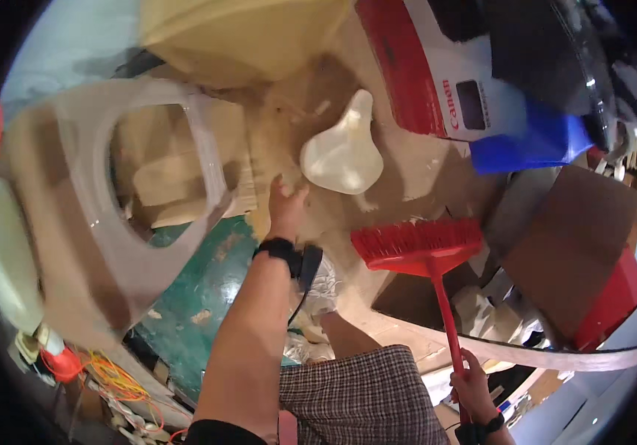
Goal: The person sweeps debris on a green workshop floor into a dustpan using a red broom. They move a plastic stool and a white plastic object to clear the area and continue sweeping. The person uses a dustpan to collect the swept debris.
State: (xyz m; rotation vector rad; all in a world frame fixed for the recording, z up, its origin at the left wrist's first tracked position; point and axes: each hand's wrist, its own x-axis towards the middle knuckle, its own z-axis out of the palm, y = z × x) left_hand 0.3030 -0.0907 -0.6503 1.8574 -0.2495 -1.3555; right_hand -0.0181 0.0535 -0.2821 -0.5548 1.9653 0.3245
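My left hand (286, 206) reaches forward with its fingers apart and nothing between them. Just ahead and to its right lies a cream, saddle-shaped piece (344, 152), apart from the fingertips. At the lower right, my right hand (472, 382) is wrapped round the red handle of a broom (448, 319). The broom's wide red head points away from me, its bristles turned to the far side, near the brown cardboard-like surface.
A large pale frame (81, 208) with an oval opening is at the left, over cardboard and a green surface (207, 297). A red-and-white box (437, 89), a blue bin (530, 144) and brown cardboard (574, 245) stand at the right. Tangled orange cords (118, 382) lie lower left.
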